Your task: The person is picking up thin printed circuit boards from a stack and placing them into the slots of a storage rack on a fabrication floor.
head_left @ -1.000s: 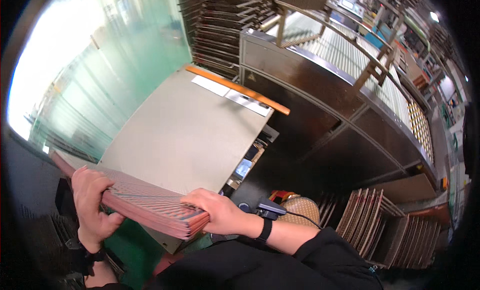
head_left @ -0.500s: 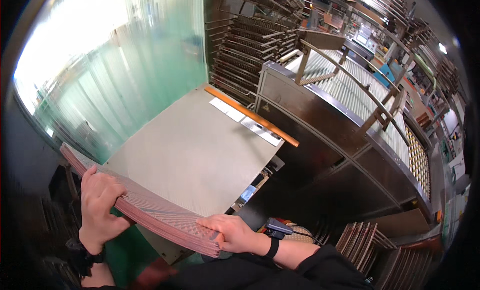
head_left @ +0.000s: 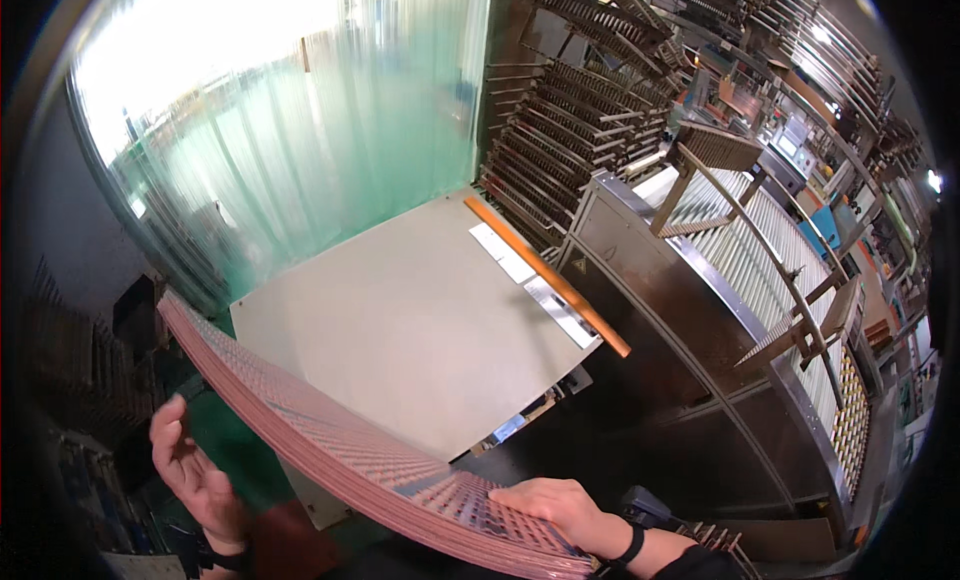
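A thick stack of thin reddish-brown printed panels (head_left: 375, 458), which look like circuit boards, slants across the near side of a pale table (head_left: 380, 330). The stack sags in a curve, and rows of small patterns cover its top sheet. At its right end, my right hand (head_left: 555, 510) has its thumb side and palm over the top face; the fingers underneath are hidden. My left hand (head_left: 200, 475) is off the stack, just left of its near edge, palm up with fingers apart. Whether the stack's underside rests on the table edge cannot be told.
An orange strip (head_left: 545, 275) and white sheets (head_left: 500, 253) lie along the table's far right edge. Beyond stands a metal machine with a roller conveyor (head_left: 775, 250). Dark racks (head_left: 575, 130) rise behind the table, and a greenish plastic strip curtain (head_left: 340, 170) hangs at the far left.
My left hand has let go of the stack's edge and moved down and away from it, opening. The right hand still holds the right end. The whole view has shifted.
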The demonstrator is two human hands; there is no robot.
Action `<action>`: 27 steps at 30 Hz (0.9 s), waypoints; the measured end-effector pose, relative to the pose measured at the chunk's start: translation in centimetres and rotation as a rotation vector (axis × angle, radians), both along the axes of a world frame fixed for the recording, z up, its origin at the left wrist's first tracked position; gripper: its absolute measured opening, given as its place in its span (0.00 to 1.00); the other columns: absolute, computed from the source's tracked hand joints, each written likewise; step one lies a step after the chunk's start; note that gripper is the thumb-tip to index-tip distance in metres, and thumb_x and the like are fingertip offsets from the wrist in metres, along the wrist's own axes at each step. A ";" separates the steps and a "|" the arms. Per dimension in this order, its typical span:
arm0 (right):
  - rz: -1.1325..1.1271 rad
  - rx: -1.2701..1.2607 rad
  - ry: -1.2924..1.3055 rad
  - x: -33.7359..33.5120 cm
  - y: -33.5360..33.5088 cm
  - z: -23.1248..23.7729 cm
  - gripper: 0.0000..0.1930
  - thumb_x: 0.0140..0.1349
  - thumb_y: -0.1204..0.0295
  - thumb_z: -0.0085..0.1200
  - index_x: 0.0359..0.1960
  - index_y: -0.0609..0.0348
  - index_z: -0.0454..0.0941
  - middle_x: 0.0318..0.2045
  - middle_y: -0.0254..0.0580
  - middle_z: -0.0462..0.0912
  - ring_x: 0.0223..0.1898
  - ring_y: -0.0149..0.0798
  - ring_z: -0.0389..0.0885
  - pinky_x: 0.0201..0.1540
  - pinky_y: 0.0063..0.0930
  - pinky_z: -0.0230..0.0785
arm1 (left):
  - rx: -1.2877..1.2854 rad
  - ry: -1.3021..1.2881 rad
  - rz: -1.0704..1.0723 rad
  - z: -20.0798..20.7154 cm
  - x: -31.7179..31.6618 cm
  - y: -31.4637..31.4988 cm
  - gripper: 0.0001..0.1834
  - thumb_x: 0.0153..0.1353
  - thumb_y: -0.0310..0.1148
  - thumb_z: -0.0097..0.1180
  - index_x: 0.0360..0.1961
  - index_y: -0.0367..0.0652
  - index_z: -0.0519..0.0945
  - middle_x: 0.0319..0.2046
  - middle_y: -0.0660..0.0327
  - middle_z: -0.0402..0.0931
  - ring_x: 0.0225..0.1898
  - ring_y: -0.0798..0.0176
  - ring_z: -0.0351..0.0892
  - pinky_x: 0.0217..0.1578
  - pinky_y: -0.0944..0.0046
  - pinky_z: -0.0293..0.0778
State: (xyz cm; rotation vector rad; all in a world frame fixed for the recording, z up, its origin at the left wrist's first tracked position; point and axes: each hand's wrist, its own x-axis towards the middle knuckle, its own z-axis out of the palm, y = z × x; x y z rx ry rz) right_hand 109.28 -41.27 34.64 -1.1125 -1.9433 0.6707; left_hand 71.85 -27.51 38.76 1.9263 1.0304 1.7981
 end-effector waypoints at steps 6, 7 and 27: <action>0.023 -0.083 0.021 0.2 0.1 2.9 0.23 0.56 0.70 0.63 0.55 0.63 0.79 0.44 0.44 0.86 0.45 0.44 0.85 0.49 0.32 0.77 | -1.251 -0.843 -0.491 -12.8 3.1 -6.0 0.30 0.73 0.52 0.42 0.66 0.42 0.66 0.64 0.54 0.68 0.65 0.57 0.66 0.65 0.51 0.63; 0.000 -0.076 0.014 -0.3 0.4 3.3 0.23 0.56 0.70 0.63 0.55 0.63 0.79 0.44 0.44 0.86 0.45 0.44 0.85 0.49 0.32 0.77 | -1.307 -0.887 -0.610 -14.2 4.4 -6.6 0.30 0.73 0.52 0.42 0.67 0.42 0.65 0.64 0.54 0.68 0.66 0.57 0.66 0.65 0.51 0.62; 0.019 0.114 -0.049 -2.8 -1.4 4.3 0.22 0.58 0.65 0.59 0.52 0.59 0.75 0.34 0.50 0.78 0.35 0.54 0.79 0.35 0.43 0.73 | -0.655 -1.341 -1.353 -40.3 14.1 -0.5 0.26 0.76 0.47 0.34 0.69 0.47 0.64 0.64 0.53 0.68 0.69 0.55 0.62 0.68 0.46 0.57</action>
